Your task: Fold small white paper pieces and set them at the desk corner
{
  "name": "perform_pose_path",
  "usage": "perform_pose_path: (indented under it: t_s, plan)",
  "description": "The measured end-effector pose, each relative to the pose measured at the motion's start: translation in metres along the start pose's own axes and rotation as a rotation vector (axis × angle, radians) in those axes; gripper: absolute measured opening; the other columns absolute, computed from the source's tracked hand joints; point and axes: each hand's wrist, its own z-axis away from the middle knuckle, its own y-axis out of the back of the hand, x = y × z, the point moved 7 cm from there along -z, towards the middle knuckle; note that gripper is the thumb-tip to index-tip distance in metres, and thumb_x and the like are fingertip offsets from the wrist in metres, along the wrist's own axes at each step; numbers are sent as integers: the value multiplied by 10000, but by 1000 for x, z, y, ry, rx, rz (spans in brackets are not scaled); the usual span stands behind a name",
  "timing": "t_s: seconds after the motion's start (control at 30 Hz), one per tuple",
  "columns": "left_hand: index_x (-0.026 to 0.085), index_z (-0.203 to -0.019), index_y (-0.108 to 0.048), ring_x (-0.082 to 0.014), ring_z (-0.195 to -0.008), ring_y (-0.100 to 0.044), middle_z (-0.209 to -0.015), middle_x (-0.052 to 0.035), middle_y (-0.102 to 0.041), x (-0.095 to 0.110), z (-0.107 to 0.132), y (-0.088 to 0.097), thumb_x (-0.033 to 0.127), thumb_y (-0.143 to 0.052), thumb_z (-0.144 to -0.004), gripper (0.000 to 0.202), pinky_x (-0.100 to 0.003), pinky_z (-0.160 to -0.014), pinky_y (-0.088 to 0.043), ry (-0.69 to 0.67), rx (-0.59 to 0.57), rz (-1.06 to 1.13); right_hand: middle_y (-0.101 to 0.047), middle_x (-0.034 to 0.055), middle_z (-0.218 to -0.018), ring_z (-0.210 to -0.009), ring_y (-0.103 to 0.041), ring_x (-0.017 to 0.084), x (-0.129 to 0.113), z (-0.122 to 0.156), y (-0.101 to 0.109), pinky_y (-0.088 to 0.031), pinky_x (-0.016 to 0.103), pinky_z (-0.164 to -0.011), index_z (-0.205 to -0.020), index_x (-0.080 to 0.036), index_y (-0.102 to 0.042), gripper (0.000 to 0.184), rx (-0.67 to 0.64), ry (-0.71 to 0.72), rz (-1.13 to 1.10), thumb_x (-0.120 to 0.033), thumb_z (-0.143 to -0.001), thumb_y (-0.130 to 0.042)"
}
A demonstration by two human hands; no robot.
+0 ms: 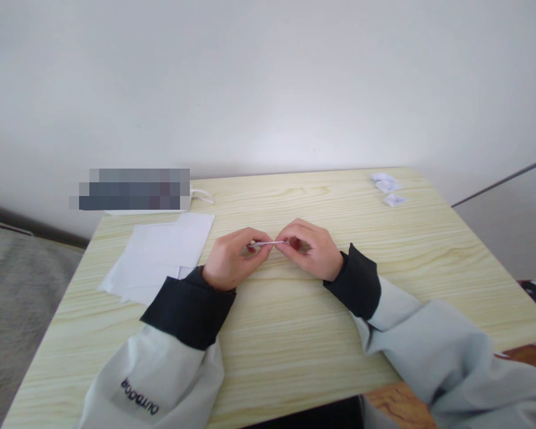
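Note:
Over the middle of the light wooden table, a small folded piece of white paper (263, 243) is seen edge-on between my hands. My left hand (236, 257) pinches it from the left, thumb and fingers closed. From the right, my right hand (310, 249) pinches the same paper, its fingertips almost meeting those of the left. Most of the paper is hidden by the fingers. Left of my left hand lie several white paper sheets (156, 253), overlapping and partly covered by my sleeve.
At the far right of the table (286, 351) sit three small folded paper pieces (388, 186). A blurred-out object (131, 190) with a white strap stands at the back left. A white wall (268, 83) rises behind the table. Grey fabric (22, 310) lies beyond the left edge.

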Motion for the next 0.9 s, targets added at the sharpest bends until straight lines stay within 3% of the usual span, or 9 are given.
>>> perform_pose_path:
  t_s: [0.9]
  plan:
    - [149, -837, -662, -74, -600, -614, -779, -6, -709, -4, 1, -2, 216, -601, -816, 93, -153, -574, -505, 8, 11, 1, -597, 39, -846, -621, -514, 86, -3, -1, 2, -462, 219, -589, -867, -179, -605, 55, 25, 27, 26, -201, -850, -558]
